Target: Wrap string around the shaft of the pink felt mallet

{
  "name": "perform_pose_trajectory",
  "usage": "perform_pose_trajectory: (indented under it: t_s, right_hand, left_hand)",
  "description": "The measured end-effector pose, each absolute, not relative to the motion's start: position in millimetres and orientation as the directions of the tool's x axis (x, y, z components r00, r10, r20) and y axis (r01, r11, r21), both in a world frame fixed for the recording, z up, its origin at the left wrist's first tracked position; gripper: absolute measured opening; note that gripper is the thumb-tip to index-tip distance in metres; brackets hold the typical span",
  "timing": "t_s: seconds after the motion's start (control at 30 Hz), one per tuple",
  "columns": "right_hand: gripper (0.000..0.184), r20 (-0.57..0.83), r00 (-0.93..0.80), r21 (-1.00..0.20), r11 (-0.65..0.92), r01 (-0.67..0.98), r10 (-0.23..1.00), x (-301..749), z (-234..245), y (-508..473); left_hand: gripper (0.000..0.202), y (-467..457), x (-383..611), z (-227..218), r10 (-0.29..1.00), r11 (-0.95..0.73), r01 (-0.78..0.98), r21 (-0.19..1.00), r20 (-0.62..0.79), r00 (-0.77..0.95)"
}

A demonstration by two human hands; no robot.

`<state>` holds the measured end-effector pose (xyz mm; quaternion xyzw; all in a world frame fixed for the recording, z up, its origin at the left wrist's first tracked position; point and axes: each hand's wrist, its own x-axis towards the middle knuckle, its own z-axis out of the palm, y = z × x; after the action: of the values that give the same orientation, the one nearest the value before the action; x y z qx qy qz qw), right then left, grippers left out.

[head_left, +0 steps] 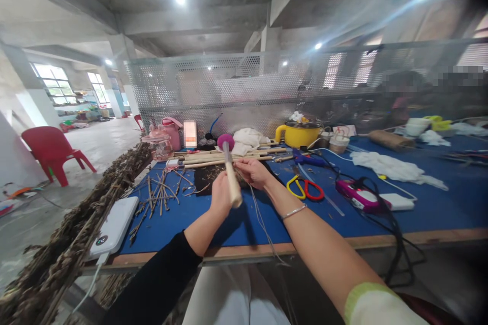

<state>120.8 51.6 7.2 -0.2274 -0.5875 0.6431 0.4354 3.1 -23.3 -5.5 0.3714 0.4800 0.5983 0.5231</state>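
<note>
My left hand (220, 194) is wrapped round a pale wooden stick (233, 185), which is tilted with its near end toward me. At the far end of the stick shows a round magenta piece (225, 141). Just right of it, my right hand (252, 170) is closed in a pinch on a thin pale string (260, 216) that trails down over the table edge toward my lap. Below the hands lies a dark cloth (204, 179) with brown scraps on it. Scissors (304, 188) with one yellow and one red handle lie right of my right forearm.
Several wooden sticks (206, 158) and dry twigs (162, 190) lie on the blue table (183, 223). A white power bank (114, 226) sits at the left edge beside bundled dried stalks (91, 208). A yellow pot (301, 135), glue gun (312, 159) and cabled magenta device (358, 195) are rightward.
</note>
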Motion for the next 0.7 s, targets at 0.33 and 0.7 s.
perform_pose_trajectory:
  t_s: [0.33,0.7]
  right_hand:
    - [0.022,0.005,-0.509,-0.998,-0.03,-0.061,0.861,125,-3,56]
    - [0.022,0.12,-0.653,-0.974,-0.037,-0.222,0.748,131,2,54]
  left_hand:
    - [0.018,-9,-8,-3,0.945,0.317,-0.34,0.885,-0.325,0.036]
    - [0.007,-10,-13,1,0.961,0.276,-0.304,0.912,-0.262,0.087]
